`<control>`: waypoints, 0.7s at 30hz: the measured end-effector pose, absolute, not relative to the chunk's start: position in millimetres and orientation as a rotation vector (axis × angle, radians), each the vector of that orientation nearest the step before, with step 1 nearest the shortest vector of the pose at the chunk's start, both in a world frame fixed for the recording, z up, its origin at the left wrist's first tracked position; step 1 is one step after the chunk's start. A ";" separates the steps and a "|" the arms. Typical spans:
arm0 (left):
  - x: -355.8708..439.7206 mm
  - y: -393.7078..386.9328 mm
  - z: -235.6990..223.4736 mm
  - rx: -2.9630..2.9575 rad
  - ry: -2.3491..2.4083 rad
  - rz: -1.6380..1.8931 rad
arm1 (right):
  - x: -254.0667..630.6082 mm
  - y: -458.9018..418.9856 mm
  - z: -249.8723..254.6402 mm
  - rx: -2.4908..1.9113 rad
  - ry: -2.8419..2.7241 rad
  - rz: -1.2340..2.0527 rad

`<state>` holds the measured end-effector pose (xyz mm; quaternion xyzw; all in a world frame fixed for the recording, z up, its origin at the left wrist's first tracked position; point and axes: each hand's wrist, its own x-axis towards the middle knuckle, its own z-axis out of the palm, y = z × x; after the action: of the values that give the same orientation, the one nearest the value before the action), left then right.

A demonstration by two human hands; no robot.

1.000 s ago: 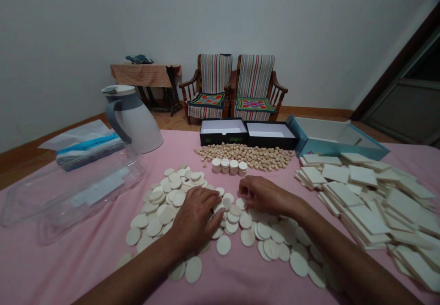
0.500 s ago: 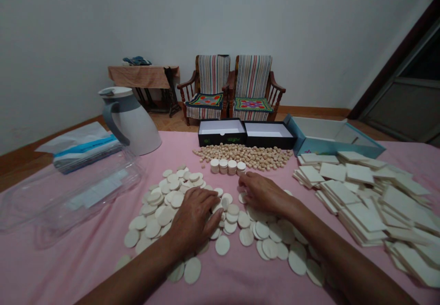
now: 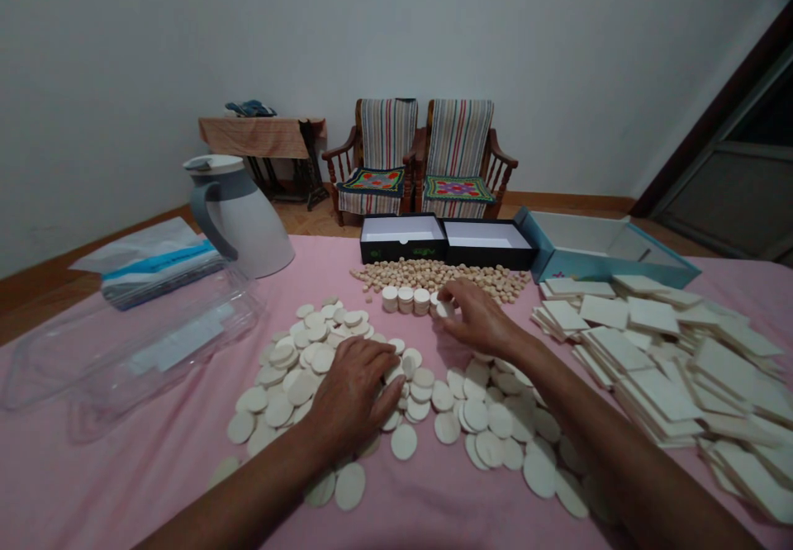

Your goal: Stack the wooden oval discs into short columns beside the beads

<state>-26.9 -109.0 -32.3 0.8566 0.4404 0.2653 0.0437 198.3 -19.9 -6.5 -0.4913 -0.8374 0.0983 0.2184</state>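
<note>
My right hand (image 3: 474, 316) pinches a round wooden disc (image 3: 444, 310) between thumb and fingers, at the right end of a short row of disc stacks (image 3: 405, 299). The rightmost stack is partly hidden behind that disc. My left hand (image 3: 354, 385) rests on a loose pile of pale wooden discs (image 3: 301, 387), its thumb apart from the fingers. Some discs lie in the gap beside its thumb, and others are hidden beneath the palm. More discs (image 3: 499, 419) spread under my right forearm.
Behind the stacks lie many small wooden beads (image 3: 477, 282), before two black boxes (image 3: 402, 246) and a blue box (image 3: 610, 244). Square wooden tiles (image 3: 657, 393) are heaped at right. At left stand a jug (image 3: 254, 228), a tissue pack (image 3: 158, 261) and a clear plastic tray (image 3: 179, 339).
My right hand has lifted from the discs and moved up and forward to the row of stacks, now with a disc in its fingers. My left hand stays in place.
</note>
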 end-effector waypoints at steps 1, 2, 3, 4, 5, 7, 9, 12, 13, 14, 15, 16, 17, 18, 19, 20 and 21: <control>-26.9 -109.2 -32.2 2.615 1.351 0.808 | 198.9 -12.2 -7.0 -1.322 -2.286 0.241; -26.8 -109.4 -32.1 2.612 1.356 0.804 | 199.0 -5.1 -8.0 -1.291 -2.268 0.220; -26.7 -109.5 -32.0 2.607 1.361 0.799 | 198.5 1.0 -9.6 -1.266 -2.259 0.209; -26.6 -109.6 -31.9 2.605 1.362 0.797 | 197.7 6.0 -11.6 -1.249 -2.256 0.205; -26.5 -109.6 -31.8 2.604 1.362 0.797 | 196.8 10.0 -13.8 -1.241 -2.256 0.204; -26.4 -109.4 -31.9 2.603 1.359 0.802 | 195.0 15.0 -18.3 -1.237 -2.261 0.208; -26.6 -109.1 -32.2 2.602 1.356 0.804 | 194.5 17.4 -22.3 -1.235 -2.268 0.221; -27.3 -109.0 -33.1 2.601 1.354 0.806 | 197.4 17.6 -24.1 -1.227 -2.257 0.244; -27.6 -109.0 -33.5 2.602 1.352 0.806 | 199.7 16.6 -23.0 -1.232 -2.240 0.236; -27.9 -108.9 -33.9 2.604 1.350 0.803 | 202.6 14.7 -21.0 -1.241 -2.218 0.224; -28.1 -108.7 -34.2 2.606 1.349 0.800 | 206.2 11.9 -18.0 -1.252 -2.195 0.217; -28.1 -108.5 -34.4 2.608 1.347 0.798 | 210.3 8.1 -14.4 -1.268 -2.178 0.222; -28.0 -108.2 -34.5 2.610 1.348 0.796 | 215.1 3.4 -10.4 -1.289 -2.174 0.246; -27.8 -107.9 -34.5 2.611 1.349 0.794 | 220.3 -2.2 -6.5 -1.314 -2.189 0.287; -27.4 -107.7 -34.4 2.612 1.353 0.791 | 225.9 -8.2 -3.0 -1.345 -2.228 0.341; -27.0 -107.4 -34.3 2.613 1.354 0.788 | 231.7 -14.5 -0.3 -1.384 -2.285 0.399; -26.7 -107.2 -34.3 2.615 1.354 0.787 | 237.6 -20.5 1.3 -1.424 -2.355 0.453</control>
<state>-26.7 -107.2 -34.3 0.8570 0.4436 0.2580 0.0466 237.6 -20.5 1.3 -0.5026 -0.8313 0.1598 0.1754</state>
